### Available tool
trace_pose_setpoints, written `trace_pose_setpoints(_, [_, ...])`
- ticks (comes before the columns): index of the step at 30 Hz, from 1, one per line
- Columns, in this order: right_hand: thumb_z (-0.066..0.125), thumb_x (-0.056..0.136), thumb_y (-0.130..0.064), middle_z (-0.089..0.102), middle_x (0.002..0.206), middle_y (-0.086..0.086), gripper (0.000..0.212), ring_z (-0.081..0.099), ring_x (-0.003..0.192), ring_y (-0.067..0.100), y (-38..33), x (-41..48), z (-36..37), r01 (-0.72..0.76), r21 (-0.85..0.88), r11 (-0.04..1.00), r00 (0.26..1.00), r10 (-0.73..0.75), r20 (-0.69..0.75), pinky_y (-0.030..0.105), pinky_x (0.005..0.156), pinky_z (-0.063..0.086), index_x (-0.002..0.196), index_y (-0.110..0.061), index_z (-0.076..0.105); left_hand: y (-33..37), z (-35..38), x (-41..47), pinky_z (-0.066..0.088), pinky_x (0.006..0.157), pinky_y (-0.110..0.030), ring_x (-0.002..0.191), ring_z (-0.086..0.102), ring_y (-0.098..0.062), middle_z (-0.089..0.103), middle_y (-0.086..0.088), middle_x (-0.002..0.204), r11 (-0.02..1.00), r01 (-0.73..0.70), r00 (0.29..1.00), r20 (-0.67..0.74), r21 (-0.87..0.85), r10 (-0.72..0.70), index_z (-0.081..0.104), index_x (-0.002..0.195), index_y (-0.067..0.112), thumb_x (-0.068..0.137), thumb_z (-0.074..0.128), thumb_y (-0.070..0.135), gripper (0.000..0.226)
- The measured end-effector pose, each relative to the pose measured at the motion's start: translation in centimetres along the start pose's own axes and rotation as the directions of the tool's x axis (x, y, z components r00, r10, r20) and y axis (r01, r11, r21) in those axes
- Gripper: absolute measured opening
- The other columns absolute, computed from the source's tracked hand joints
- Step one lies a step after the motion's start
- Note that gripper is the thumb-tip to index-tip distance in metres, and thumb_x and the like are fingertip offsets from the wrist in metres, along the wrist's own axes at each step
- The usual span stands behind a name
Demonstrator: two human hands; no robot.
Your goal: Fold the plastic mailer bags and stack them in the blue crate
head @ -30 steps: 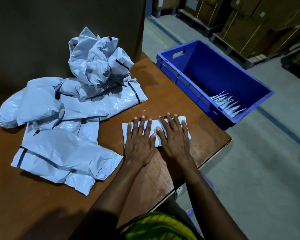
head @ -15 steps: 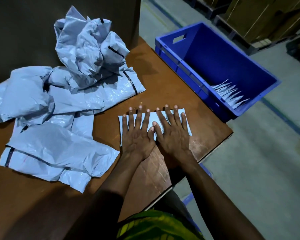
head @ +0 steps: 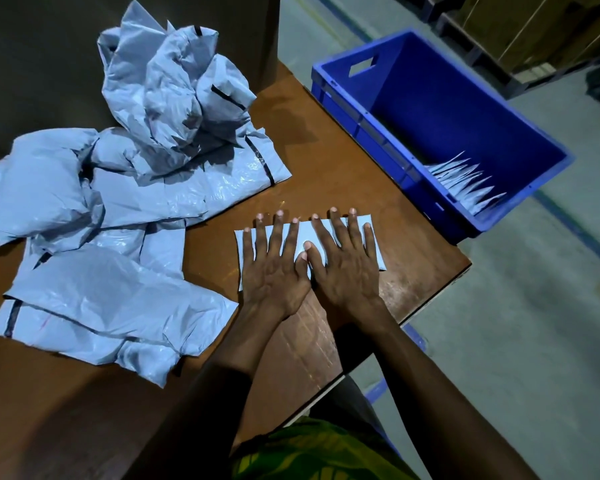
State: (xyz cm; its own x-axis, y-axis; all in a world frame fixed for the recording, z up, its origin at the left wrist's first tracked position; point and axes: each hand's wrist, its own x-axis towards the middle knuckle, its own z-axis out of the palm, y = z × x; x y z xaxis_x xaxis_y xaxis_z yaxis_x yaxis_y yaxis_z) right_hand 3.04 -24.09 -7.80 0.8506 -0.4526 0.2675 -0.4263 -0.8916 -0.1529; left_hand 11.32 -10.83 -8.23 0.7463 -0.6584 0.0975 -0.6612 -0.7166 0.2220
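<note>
I'm pressing the folded pale-grey plastic mailer bag (head: 302, 232) flat on the brown wooden table (head: 343, 161), left hand (head: 274, 271) and right hand (head: 343, 268) spread straight, gripping nothing. I judge this is creasing; next comes pinching it up toward the blue plastic crate (head: 465, 109).

Nothing readable is showing on the mailer bags (head: 118, 299) or the crate (head: 347, 112). Tiny dark marks beside one bag's black strip (head: 266, 166) are appearing too blurred to make out.

Folded mailer (head: 304, 232) flat on table (head: 326, 140), crumpled mailers (head: 118, 209) piled left, blue crate (head: 413, 98) holds folded stack (head: 465, 181)
</note>
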Motion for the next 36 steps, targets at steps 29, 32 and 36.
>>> trace_pose_setpoints(29, [0.028, 0.108, -0.059, 0.016, 0.174, -0.001, 0.061, -0.003, 0.162, 0.024, -0.4, -0.5, -0.5, 0.007, 0.059, 0.998, 0.997, -0.011, 0.076, 0.057, 0.128, 0.002, 0.163, -0.033, 0.031, -2.0, -0.8, -4.7, 0.009, 0.13, -0.047, 0.161, 0.002, -0.028, 0.006, -0.013, 0.173, 0.986, 0.029, 0.991, -0.125, -0.163, -0.049, 0.018, 0.164, 0.007, 0.108, 0.035, 0.043, 0.069])
trace_pose_setpoints(32, [0.026, 0.111, -0.054, 0.004, 0.175, -0.008, 0.058, -0.011, 0.161, 0.017, -1.8, 1.7, -1.2, 0.268, 0.141, 0.953, 0.944, -0.289, 0.161, 0.056, 0.128, 0.003, 0.166, -0.035, 0.021, -1.8, -0.5, -7.5, 0.012, 0.129, -0.047, 0.16, 0.008, -0.03, 0.009, -0.017, 0.172, 0.99, 0.06, 0.988, -0.136, -0.126, -0.077, 0.017, 0.163, 0.001, 0.107, 0.038, 0.039, 0.071])
trace_pose_setpoints(36, [0.03, 0.112, -0.051, 0.014, 0.174, -0.008, 0.055, -0.004, 0.162, 0.017, -3.9, 4.9, -0.6, 0.604, 0.196, 0.772, 0.738, -0.635, 0.228, 0.047, 0.13, 0.008, 0.165, -0.034, 0.026, -1.6, -0.2, -9.3, 0.012, 0.127, -0.05, 0.158, 0.015, -0.038, 0.014, -0.027, 0.169, 0.994, 0.11, 0.986, -0.126, -0.021, -0.112, 0.022, 0.159, -0.007, 0.106, 0.039, 0.037, 0.071])
